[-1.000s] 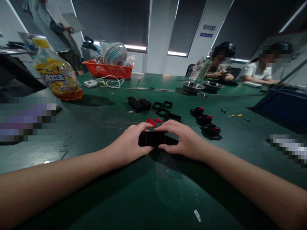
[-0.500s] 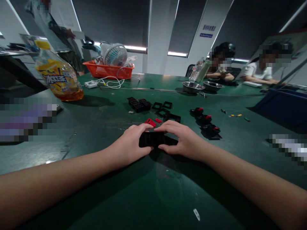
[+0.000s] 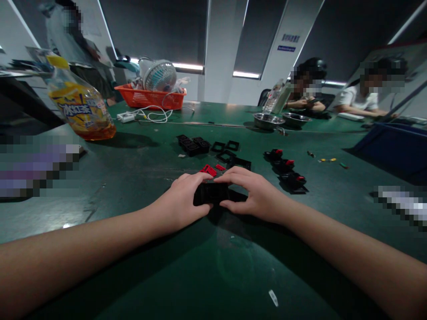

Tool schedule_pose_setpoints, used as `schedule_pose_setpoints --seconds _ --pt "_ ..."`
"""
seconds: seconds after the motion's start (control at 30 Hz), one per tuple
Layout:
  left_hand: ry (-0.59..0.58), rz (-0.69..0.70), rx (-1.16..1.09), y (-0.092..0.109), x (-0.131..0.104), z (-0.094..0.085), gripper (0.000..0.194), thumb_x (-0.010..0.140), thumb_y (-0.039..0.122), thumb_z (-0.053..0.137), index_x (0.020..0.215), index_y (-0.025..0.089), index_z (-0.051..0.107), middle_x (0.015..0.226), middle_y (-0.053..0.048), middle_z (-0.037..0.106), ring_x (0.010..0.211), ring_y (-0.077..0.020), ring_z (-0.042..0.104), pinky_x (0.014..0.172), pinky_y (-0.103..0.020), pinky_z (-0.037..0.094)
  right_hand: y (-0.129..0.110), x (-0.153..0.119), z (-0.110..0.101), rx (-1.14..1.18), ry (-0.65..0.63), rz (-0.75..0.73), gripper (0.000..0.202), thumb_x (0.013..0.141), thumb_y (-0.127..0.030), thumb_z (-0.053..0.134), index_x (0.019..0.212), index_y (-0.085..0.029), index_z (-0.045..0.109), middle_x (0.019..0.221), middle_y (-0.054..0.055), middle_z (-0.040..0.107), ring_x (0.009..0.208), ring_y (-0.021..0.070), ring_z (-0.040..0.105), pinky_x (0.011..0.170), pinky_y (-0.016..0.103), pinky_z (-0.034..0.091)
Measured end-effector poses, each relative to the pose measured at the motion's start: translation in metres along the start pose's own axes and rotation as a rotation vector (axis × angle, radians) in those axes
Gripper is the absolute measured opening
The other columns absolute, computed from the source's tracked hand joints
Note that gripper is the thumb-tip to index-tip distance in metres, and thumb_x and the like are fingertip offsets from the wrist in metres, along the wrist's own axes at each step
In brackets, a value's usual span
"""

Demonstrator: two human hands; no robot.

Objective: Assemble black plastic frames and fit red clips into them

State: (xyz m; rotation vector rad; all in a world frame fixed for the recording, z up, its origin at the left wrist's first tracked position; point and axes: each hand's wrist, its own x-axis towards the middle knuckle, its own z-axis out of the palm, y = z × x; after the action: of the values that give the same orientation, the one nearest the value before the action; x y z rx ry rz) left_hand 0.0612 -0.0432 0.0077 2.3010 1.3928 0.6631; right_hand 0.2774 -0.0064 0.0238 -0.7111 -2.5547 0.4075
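Hands meet at the middle of the green desk: the left hand and the right hand both have their grip closed on one black plastic part, thumbs at its near edge and fingers curled over its far edge. Just beyond the fingertips lie small red pieces, with black frames farther back and black-and-red assemblies to the right.

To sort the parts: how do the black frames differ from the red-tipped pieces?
The frames are all black, flat and open in the middle; the red-tipped pieces are bulkier and carry red. The frames lie nearer the table's middle, the pieces farther right. Both are dark plastic.
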Motion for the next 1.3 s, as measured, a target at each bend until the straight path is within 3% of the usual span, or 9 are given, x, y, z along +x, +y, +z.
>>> schedule_pose_setpoints --seconds 0.57,0.77,1.3 --pt "0.006 0.025 0.002 -0.0021 -0.0009 0.0003 0.049 0.076 0.025 0.062 0.124 0.017 0.057 0.126 -0.011 0.064 0.118 -0.0311 0.055 0.102 -0.046 0.046 -0.0019 0.0004 -0.0012 -0.005 -0.022 0.025 0.038 0.08 -0.026 0.072 0.117 -0.017 0.066 0.11 0.011 0.066 0.103 0.024 0.063 0.091 0.041 0.052" --pt "0.008 0.026 -0.011 -0.0009 -0.0012 0.0005 0.048 0.076 0.029 0.066 0.122 0.016 0.058 0.123 -0.012 0.065 0.115 -0.032 0.056 0.1 -0.048 0.045 -0.0002 0.0001 -0.0007 -0.003 -0.033 0.019 0.04 0.08 -0.025 0.072 0.118 -0.013 0.065 0.111 0.013 0.066 0.104 0.0243 0.062 0.092 0.041 0.052" --pt "0.006 -0.008 -0.015 0.0004 -0.002 -0.0007 0.038 0.079 0.034 0.065 0.112 0.019 0.058 0.112 -0.01 0.066 0.11 -0.0306 0.058 0.095 -0.046 0.048 -0.0007 0.0004 -0.001 0.003 -0.046 0.02 0.04 0.08 -0.024 0.072 0.119 -0.017 0.065 0.11 0.011 0.066 0.104 0.0231 0.063 0.091 0.039 0.052"
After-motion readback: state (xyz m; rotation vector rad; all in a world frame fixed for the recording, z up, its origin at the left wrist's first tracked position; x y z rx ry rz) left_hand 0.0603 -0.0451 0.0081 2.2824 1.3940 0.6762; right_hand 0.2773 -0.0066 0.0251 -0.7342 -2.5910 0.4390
